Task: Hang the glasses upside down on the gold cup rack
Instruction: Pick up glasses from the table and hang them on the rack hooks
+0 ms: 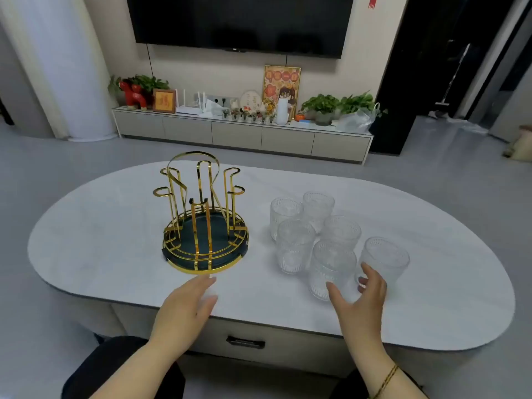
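The gold cup rack [205, 214] stands left of centre on the white oval table [115, 226], with bare gold prongs rising from a dark green round tray. Several clear ribbed glasses stand upright in a cluster to its right; the nearest glass [331, 269] and the rightmost glass [384, 259] are closest to me. My right hand [358, 300] hovers open just in front of these two, fingers spread, touching neither that I can tell. In front of the rack's rim, my left hand [187, 308] lies flat and open over the table, holding nothing.
A drawer with a dark handle [245, 342] sits under the table's near edge. Behind the table are grey floor and a low TV cabinet [241, 133] crowded with plants and ornaments. My dark-clothed knees [115, 367] show at the bottom.
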A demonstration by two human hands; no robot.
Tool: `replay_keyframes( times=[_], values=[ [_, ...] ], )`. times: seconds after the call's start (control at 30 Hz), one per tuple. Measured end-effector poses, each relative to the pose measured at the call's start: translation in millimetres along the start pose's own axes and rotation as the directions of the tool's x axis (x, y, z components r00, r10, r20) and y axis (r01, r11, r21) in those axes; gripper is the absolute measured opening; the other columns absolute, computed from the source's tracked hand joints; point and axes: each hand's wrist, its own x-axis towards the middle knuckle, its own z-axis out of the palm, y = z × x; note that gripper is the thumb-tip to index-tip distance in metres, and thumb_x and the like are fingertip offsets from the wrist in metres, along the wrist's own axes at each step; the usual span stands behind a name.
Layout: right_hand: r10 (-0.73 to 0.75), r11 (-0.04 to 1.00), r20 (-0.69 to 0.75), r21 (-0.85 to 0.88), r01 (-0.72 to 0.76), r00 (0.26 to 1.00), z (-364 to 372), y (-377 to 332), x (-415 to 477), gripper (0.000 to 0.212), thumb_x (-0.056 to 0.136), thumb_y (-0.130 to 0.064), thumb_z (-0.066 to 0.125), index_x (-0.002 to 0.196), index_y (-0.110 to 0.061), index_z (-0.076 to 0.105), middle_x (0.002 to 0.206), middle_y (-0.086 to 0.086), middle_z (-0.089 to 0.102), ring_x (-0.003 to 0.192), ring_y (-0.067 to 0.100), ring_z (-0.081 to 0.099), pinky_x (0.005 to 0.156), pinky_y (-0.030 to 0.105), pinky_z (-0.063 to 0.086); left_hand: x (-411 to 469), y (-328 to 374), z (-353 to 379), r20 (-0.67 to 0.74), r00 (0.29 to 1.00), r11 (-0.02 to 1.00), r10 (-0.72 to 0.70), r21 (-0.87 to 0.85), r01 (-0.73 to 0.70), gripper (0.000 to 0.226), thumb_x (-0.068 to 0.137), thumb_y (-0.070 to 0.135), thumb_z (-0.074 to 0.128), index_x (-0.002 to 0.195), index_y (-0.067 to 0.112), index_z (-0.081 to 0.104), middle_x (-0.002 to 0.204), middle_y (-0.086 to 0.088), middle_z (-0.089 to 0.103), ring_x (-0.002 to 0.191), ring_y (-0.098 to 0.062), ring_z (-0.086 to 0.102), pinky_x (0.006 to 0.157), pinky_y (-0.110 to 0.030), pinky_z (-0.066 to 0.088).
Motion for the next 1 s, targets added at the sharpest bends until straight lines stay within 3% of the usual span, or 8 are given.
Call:
replay_keyframes(
  times=[0.13,0.3,0.43,0.5,0.57,0.63,0.83,1.0],
  values=[
    [0.140,0.990,0.112,0.012,-0.143,0.984,12,17,6,0.085,0.068,-0.016,0.073,0.135,-0.013,0.020,0.141,0.011,0.031,0.127,0.024,0.032,0.104,0.035,0.028,13,-4,15,0.119,0.993,0.992,0.015,0.123,-0.030,0.051,0.090,0.035,0.040,0.138,0.023,0.024,0.152,0.001,0.022,0.138,-0.017,0.022,0.112,-0.032,0.020],
    [0.123,0.990,0.146,-0.084,-0.112,0.982,27,30,17,0.095,0.060,-0.021,0.079,0.135,-0.014,0.021,0.138,0.010,0.038,0.127,0.027,0.035,0.106,0.040,0.032,21,-15,34,0.211,0.977,0.934,0.026,0.343,-0.099,0.061,0.088,0.054,0.015,0.141,0.024,0.011,0.155,0.001,0.005,0.142,-0.015,0.002,0.115,-0.033,0.001],
    [0.124,0.981,0.078,-0.162,-0.111,0.989,33,31,22,0.098,0.056,-0.026,0.081,0.134,-0.012,0.022,0.137,0.013,0.040,0.125,0.030,0.037,0.103,0.039,0.034,23,-18,32,0.253,0.968,0.928,0.012,0.359,-0.105,0.126,0.036,0.077,-0.036,0.141,0.026,0.010,0.155,0.001,0.003,0.142,-0.015,-0.001,0.115,-0.033,-0.002],
    [0.107,0.978,0.048,-0.185,-0.096,0.993,35,32,22,0.094,0.055,-0.028,0.081,0.131,-0.011,0.027,0.134,0.013,0.044,0.122,0.031,0.040,0.101,0.039,0.035,23,-20,33,0.256,0.967,0.931,0.002,0.353,-0.096,0.116,0.045,0.078,-0.030,0.141,0.027,0.008,0.155,0.002,0.002,0.142,-0.014,-0.003,0.114,-0.032,-0.004],
    [0.117,0.976,0.047,-0.192,-0.106,0.992,35,32,23,0.090,0.056,-0.028,0.080,0.128,-0.008,0.030,0.132,0.015,0.046,0.120,0.033,0.042,0.100,0.041,0.036,22,-20,34,0.239,0.971,0.942,0.016,0.323,-0.095,0.076,0.078,0.068,0.001,0.141,0.027,0.009,0.155,0.002,0.001,0.142,-0.013,-0.004,0.114,-0.031,-0.005],
    [0.143,0.977,0.061,-0.168,-0.131,0.988,34,32,23,0.087,0.057,-0.026,0.080,0.127,-0.008,0.031,0.130,0.015,0.047,0.118,0.033,0.043,0.096,0.040,0.038,22,-19,33,0.243,0.970,0.953,0.006,0.292,-0.079,0.056,0.090,0.048,0.025,0.141,0.026,0.011,0.155,0.002,0.002,0.142,-0.013,-0.003,0.114,-0.031,-0.005],
    [0.162,0.987,0.133,-0.017,-0.161,0.978,18,25,7,0.071,0.059,-0.023,0.079,0.114,-0.023,0.035,0.089,-0.020,0.049,0.082,0.014,0.049,0.074,0.031,0.036,22,-21,21,0.154,0.988,0.992,-0.022,0.128,0.002,0.050,0.091,0.037,0.038,0.137,0.023,0.024,0.153,0.002,0.018,0.140,-0.014,0.015,0.114,-0.031,0.008],
    [0.052,0.993,0.169,0.091,-0.068,0.984,1,-7,2,0.065,0.057,-0.010,0.079,0.102,-0.033,0.038,0.093,-0.025,0.049,0.082,-0.004,0.051,0.067,0.019,0.039,24,-28,3,0.011,0.998,0.997,-0.069,0.019,0.068,0.043,0.089,0.028,0.046,0.131,0.020,0.038,0.148,-0.002,0.031,0.134,-0.020,0.029,0.110,-0.036,0.024]
  ],
)
